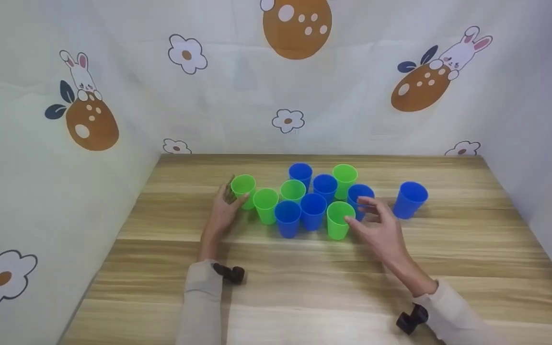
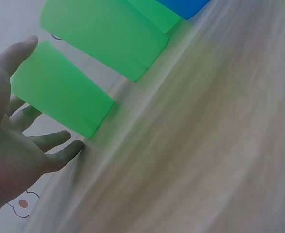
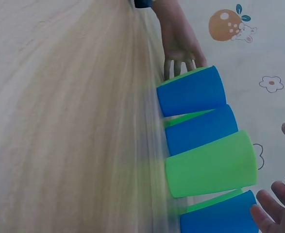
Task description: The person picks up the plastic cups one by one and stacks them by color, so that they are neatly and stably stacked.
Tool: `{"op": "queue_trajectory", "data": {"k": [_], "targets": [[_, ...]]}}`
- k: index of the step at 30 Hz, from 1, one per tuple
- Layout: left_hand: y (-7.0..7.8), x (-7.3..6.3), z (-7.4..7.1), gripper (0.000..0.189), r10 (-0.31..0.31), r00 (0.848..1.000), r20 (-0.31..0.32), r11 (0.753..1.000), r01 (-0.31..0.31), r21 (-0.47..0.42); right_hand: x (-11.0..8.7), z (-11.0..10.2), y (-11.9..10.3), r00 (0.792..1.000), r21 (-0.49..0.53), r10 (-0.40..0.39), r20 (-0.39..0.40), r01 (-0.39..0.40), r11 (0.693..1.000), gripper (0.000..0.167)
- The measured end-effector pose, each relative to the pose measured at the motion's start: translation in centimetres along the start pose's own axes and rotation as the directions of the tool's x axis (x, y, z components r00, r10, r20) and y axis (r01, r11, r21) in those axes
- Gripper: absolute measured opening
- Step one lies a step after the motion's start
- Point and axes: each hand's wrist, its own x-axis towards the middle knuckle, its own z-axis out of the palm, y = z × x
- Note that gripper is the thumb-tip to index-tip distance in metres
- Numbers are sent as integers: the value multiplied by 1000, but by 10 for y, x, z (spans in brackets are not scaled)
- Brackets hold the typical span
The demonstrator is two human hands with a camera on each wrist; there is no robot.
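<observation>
left hand (image 1: 222, 211) spread wide around the leftmost green cup (image 1: 243, 188), right hand (image 1: 384, 234) wide beside the front green cup (image 1: 338, 227) and nearest blue cup (image 1: 354, 201), other cups (image 1: 313, 213) clustered between on a wooden table (image 1: 304, 282), lone blue cup (image 1: 408, 203) farther right

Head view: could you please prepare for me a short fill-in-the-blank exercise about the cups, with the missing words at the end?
1. The left hand is nearest to a cup whose colour is ____.
2. The lone cup, standing apart on the far right, is ____ in colour.
3. Counting both colours, the table bears ____ cups in all.

Missing words: green; blue; eleven.
</observation>
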Motion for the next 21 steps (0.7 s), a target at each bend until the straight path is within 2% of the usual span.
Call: {"op": "queue_trajectory", "data": {"k": [9, 21], "targets": [[3, 0, 5, 70, -28, 999, -22, 995, 26, -94, -2, 4, 4, 992, -86, 80, 101, -72, 994, 65], [5, 0, 4, 63, -29, 1000, -12, 999, 29, -22, 2, 12, 4, 987, -173, 100, 123, -78, 982, 75]]}}
